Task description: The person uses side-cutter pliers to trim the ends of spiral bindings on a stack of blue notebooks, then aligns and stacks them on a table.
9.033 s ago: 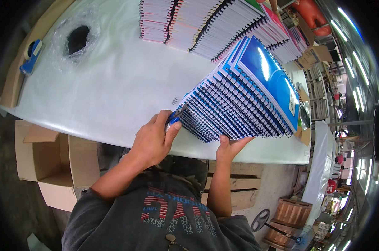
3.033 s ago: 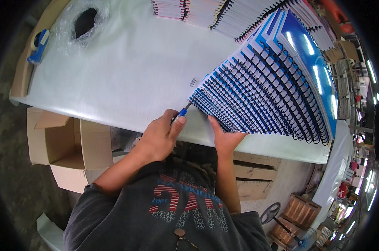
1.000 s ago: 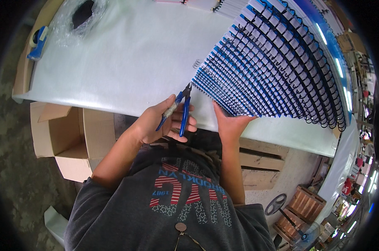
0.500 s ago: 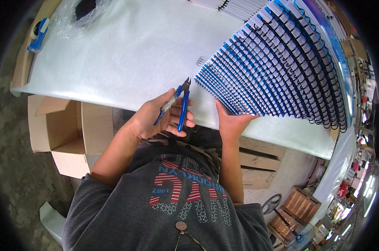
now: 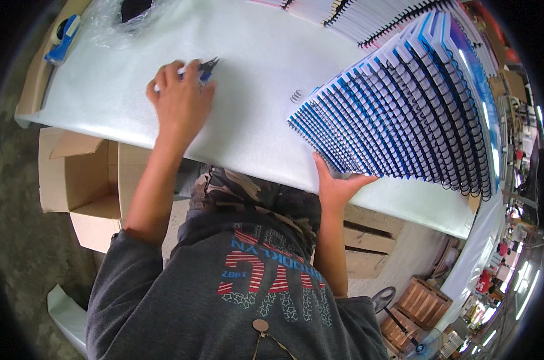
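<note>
Workshop floor and clutter, with a string of lit ceiling tubes (image 5: 527, 282) toward four o'clock, surround a broad white worktop (image 5: 242, 114) filling the upper half of the view. Largest on it, at two o'clock, is a leaning stack of spiral-bound notebooks (image 5: 392, 120), blue-edged, their black coils facing the person. More bound books (image 5: 368, 18) run along one o'clock, cut off by the rim. Below the worktop, an open cardboard box (image 5: 92, 186) sits at nine o'clock.

Reaching between ten and eleven, the left hand (image 5: 182, 99) is over the worktop, fingers curled around blue-handled cutters whose dark tips point toward the stack. The right hand (image 5: 337, 186) rests against the stack's near edge, thumb and fingers spread wide.

Smaller still: a blue tape dispenser (image 5: 63, 45) at ten, the cutters (image 5: 208, 71), and a short wire coil (image 5: 295, 96) between twelve and one, just beside the notebooks.
</note>
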A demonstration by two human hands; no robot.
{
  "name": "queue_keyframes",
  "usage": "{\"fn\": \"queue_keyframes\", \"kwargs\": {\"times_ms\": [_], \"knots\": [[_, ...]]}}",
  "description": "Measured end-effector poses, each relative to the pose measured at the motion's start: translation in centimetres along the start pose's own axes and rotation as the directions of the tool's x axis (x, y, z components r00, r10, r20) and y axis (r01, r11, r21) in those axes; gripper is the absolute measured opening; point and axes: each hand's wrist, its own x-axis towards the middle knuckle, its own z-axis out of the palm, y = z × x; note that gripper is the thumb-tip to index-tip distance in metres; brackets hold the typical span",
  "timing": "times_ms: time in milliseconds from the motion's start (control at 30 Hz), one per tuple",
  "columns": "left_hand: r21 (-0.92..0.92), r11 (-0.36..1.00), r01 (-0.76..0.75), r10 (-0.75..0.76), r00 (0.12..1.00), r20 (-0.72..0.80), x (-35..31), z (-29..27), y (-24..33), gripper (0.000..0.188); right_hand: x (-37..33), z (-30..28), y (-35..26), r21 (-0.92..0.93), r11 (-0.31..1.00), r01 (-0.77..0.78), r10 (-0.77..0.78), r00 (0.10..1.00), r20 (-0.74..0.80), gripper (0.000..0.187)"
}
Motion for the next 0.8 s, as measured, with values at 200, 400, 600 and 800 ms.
{"fn": "queue_keyframes", "kwargs": {"times_ms": [200,400,600,800], "knots": [[-0.689,0.678,-0.254,0.453,0.883,0.121,2.0,1.7,6.2,0.037,-1.1,-0.2,1.3,-0.054,0.997,-0.053,0.051,0.998,-0.032,0.124],[-0.772,0.574,-0.273,0.65,0.725,0.228,2.5,3.0,7.1,0.024,-1.7,-0.2,1.2,0.04,0.997,-0.07,0.072,0.996,-0.049,0.121],[-0.566,0.791,-0.232,0.03,0.939,-0.343,12.6,-1.9,-2.0,0.026,-1.5,-0.8,1.3,0.081,0.992,-0.102,0.103,0.995,-0.011,0.122],[-0.466,0.859,0.213,-0.365,0.893,-0.265,15.0,-0.7,-9.9,0.049,-1.1,-1.0,0.2,0.162,0.985,0.061,-0.04,0.991,-0.127,0.092]]}}
